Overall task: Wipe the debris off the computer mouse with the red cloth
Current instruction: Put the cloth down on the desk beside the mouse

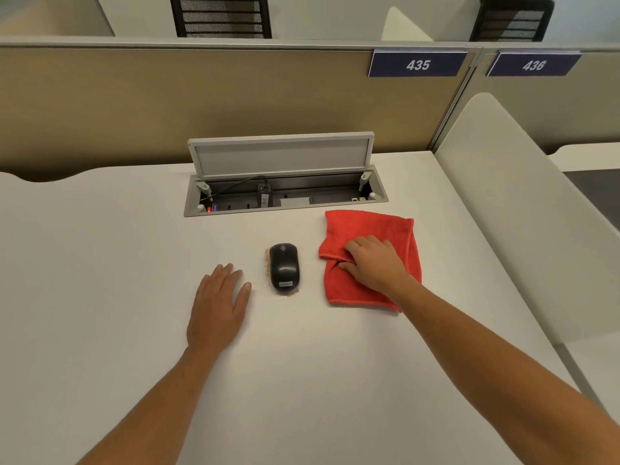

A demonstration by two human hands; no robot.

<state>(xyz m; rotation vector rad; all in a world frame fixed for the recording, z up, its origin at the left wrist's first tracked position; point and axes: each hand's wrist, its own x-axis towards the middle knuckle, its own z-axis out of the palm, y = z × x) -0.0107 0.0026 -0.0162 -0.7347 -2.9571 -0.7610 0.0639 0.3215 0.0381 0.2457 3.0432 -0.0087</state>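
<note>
A black computer mouse (284, 267) lies on the white desk (100, 263) with brown crumbly debris (266, 266) along its left side and near end. The red cloth (369, 226) lies flat to the right of the mouse. My right hand (374, 261) rests on the cloth, its fingers and thumb pinching a fold near the cloth's left edge. My left hand (218, 307) lies flat on the desk just left of the mouse, fingers apart, touching nothing else.
An open cable tray (285, 193) with raised lid, plugs and a cord sits in the desk behind the mouse. A tan partition (167, 105) with number plates 435 and 436 closes the back. A white side divider (520, 213) bounds the right.
</note>
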